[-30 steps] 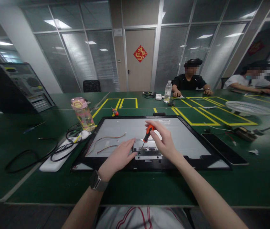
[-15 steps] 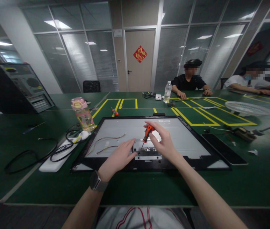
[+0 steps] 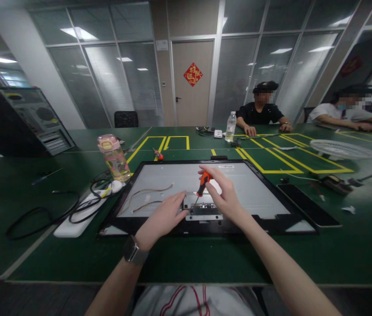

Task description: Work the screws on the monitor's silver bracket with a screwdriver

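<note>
A flat display panel [image 3: 255,188] with a black frame and grey back lies in front of me on the table. My right hand [image 3: 223,193] is closed around the orange and black handle of a screwdriver [image 3: 202,183]. Its shaft slants down to the metal bracket [image 3: 204,217] near the panel's front edge. My left hand [image 3: 166,214] lies with fingers stretched out, fingertips at the bracket's left end. Two thin cables [image 3: 149,190] run over the panel's left part. Whether the tip sits in a screw is too small to tell.
On the left are a white power strip [image 3: 74,224] with black cables, a pink-lidded bottle [image 3: 113,158] and a computer case [image 3: 24,123]. A black tablet-like slab [image 3: 307,205] lies right of the panel. Another screwdriver [image 3: 158,155] lies beyond it. Two people sit across at the right.
Almost nothing differs. Both hands and the panel keep their places, and the screwdriver's handle shows only a slight shift in my right hand.
</note>
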Tool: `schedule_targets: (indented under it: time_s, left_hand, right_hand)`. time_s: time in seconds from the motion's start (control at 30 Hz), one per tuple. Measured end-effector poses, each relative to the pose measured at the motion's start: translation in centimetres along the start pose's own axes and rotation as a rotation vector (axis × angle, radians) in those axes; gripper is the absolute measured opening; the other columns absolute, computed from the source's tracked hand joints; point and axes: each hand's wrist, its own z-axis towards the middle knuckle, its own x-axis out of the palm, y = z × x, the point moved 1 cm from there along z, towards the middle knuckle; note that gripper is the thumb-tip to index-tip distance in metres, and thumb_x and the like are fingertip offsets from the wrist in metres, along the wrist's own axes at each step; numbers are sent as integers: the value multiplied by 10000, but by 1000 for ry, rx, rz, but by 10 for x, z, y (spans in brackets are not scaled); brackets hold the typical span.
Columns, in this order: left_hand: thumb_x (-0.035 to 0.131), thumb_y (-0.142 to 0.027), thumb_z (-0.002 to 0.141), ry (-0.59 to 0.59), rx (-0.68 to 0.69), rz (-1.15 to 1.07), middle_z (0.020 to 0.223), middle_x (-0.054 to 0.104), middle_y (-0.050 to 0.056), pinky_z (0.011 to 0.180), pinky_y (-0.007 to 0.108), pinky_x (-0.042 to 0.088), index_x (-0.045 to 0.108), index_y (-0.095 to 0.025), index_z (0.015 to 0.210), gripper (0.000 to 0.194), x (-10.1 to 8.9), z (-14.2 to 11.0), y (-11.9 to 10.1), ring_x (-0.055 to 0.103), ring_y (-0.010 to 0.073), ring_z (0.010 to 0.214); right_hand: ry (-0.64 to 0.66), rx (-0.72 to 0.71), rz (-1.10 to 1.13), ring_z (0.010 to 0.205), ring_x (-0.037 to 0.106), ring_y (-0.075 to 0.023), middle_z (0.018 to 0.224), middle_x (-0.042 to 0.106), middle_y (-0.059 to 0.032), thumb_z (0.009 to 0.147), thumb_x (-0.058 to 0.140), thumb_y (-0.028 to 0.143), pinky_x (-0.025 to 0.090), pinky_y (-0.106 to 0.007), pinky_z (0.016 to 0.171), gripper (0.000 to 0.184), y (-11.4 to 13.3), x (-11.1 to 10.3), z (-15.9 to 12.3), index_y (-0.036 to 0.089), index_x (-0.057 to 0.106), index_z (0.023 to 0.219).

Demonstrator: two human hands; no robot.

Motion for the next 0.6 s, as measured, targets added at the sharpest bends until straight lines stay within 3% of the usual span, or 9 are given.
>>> schedule_targets:
  time_s: [0.27, 0.47, 0.6]
  left_hand:
    - [468, -375, 949, 17, -15, -16, 1492, 406, 140, 1141, 410, 290, 372, -139, 1435, 548, -3, -1, -2, 398, 250, 1365]
    - [459, -378, 954, -5, 7, -21, 1487, 415, 136, 1134, 415, 299, 375, -155, 1432, 534, -2, -1, -1, 408, 248, 1356]
    - [465, -381, 953, 1, 4, -22, 1482, 421, 137, 1130, 420, 306, 373, -155, 1433, 539, -3, -1, -2, 408, 253, 1356]
  right_hand:
    - [-64, 10, -88, 833, 595, -202, 900, 615, -48, 896, 553, 218, 507, -379, 792, 335, 1, 1, 0, 228, 570, 1230]
    - [-32, -7, -22, 992, 611, -223, 1063, 652, -90, 932, 445, 182, 497, -413, 875, 376, 2, 0, 0, 234, 522, 1297]
    - [-99, 13, -77, 849, 617, -204, 935, 636, -60, 892, 559, 208, 517, -383, 808, 315, 1, 1, 1, 237, 602, 1202]
